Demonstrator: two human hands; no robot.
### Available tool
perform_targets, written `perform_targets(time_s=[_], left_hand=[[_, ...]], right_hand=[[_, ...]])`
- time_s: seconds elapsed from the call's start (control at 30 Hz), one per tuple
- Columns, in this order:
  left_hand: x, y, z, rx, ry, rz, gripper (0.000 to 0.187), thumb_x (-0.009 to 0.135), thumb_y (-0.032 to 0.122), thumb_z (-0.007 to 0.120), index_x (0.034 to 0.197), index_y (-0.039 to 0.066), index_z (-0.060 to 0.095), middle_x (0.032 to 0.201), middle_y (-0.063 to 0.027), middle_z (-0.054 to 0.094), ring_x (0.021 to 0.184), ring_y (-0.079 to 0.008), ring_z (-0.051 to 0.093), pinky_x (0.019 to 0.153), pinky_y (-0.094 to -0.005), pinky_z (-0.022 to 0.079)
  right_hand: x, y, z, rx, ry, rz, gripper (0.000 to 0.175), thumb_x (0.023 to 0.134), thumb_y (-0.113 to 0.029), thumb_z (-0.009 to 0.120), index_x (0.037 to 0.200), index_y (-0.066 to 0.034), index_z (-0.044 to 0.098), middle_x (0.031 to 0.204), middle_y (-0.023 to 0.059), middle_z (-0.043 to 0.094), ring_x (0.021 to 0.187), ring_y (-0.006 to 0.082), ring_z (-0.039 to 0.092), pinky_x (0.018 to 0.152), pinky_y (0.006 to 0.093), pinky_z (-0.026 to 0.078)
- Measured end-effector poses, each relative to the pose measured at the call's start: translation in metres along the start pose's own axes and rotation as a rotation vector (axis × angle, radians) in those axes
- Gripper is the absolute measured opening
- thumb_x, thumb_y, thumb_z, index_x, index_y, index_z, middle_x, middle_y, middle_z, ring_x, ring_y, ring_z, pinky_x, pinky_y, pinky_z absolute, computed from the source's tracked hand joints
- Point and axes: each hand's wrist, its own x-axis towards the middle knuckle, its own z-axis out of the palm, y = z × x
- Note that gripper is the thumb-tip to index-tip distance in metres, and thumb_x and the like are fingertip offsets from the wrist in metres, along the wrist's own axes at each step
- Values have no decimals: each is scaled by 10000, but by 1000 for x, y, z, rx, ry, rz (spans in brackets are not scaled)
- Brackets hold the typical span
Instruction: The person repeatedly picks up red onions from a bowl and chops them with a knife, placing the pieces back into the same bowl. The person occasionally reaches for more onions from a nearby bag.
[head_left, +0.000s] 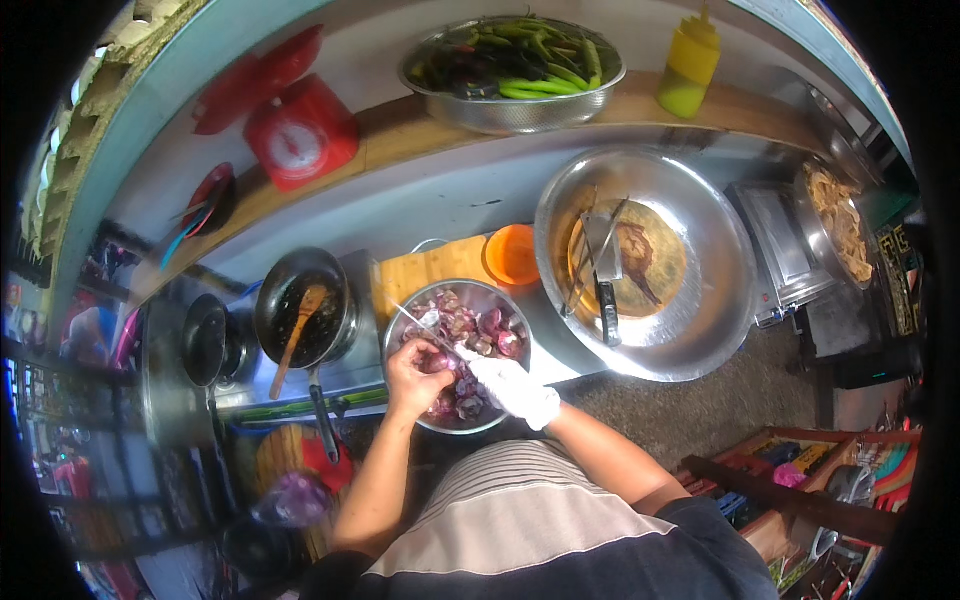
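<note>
Over a round metal bowl (525, 322) of red onions and loose skins (454, 311), my bare left hand (422, 379) pinches a red onion (438, 363) between fingers and thumb. My right hand (517, 388), in a white glove, grips a knife (421, 324); its thin blade points up and left across the bowl, and its handle is hidden in the glove. The blade passes just above the held onion; whether they touch I cannot tell. Behind the bowl lie a wooden board (420, 268) and an orange plastic bowl (511, 255).
On the right, a large metal basin (712, 300) holds a round chopping block, a cleaver (607, 300) and tongs. Two black pans (304, 262) stand left, one with a wooden spatula (298, 330). A shelf (390, 142) carries a red scale (300, 139), a colander (517, 112) of green peppers and a yellow squeeze bottle (688, 67).
</note>
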Motion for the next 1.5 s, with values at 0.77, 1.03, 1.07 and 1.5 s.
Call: perform_targets(time_s=[0.77,1.03,1.07,1.5], left_hand=[[-27,-23,-10,-834,-146,-219,425,819,-122,727,1149,90,562,1142,-89,640,944,-239,695,629,-364,607],[-26,-29,-14,-931,-162,-188,377,921,-82,626,1263,74,590,1210,-141,663,1024,-290,701,723,-402,623],[-23,-28,-12,-892,-128,-219,425,952,-68,583,1353,71,568,1277,-160,647,1071,-312,696,781,-424,631],[-10,-6,-2,-500,-22,-296,472,820,-116,730,1256,-28,571,1034,-147,703,767,-210,723,536,-297,607]], right_hand=[[-6,2,-7,113,-128,185,274,1083,-378,512,1088,-142,651,601,-110,461,463,35,388,418,216,274],[1,6,-2,254,-120,158,286,1076,-323,545,1216,-110,675,663,-90,545,487,25,418,423,217,287],[2,5,-2,264,-97,168,292,1075,-317,546,1226,-105,680,670,-87,553,490,26,422,423,220,287],[5,-11,-2,-192,-68,53,381,1086,-357,490,1142,-35,685,755,-33,598,670,99,566,615,273,466]])
